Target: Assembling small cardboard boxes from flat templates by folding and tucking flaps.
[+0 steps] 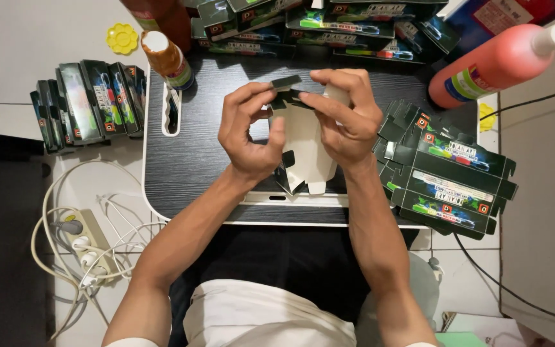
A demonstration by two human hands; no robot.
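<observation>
From the head camera, both hands hold a small unfolded carton (303, 138), white inside, above the black lap desk (194, 167). The left hand (248, 132) pinches its left edge; the right hand (348, 119) grips the top flap. A stack of flat cartons (448, 173) lies just right; an orange bottle (499, 64) behind.

— What's the floor like?
— Pale tiles (40, 38) with thin grout lines, evenly lit from above, with no hard shadows.

— And the furniture?
— A small low table (200, 160) with a black wood-grain top and a white edge sits in the middle. At the left lies a dark slab (1, 244), perhaps a mat or cabinet; the view cuts it off.

— Anything loose on the floor?
— A white power strip (91, 247) with tangled white cables (52, 212) at lower left, and a thin black cord (515, 292) at right.
</observation>
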